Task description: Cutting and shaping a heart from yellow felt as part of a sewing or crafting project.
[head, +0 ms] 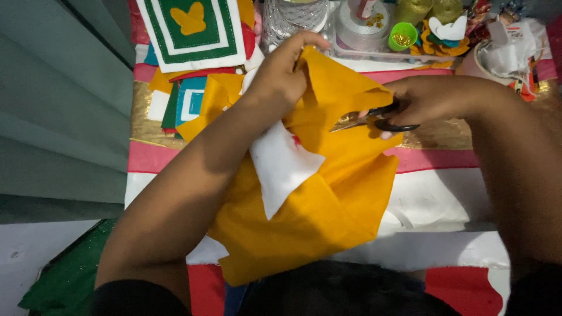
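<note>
Many felt scraps (187, 99) litter a red-and-white striped cloth (439, 193).

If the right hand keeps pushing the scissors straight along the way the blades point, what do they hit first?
The right hand aims the scissors leftward into the yellow felt. The felt comes first; beyond it probably the left hand pinching the fold, though depth is unclear.
</note>
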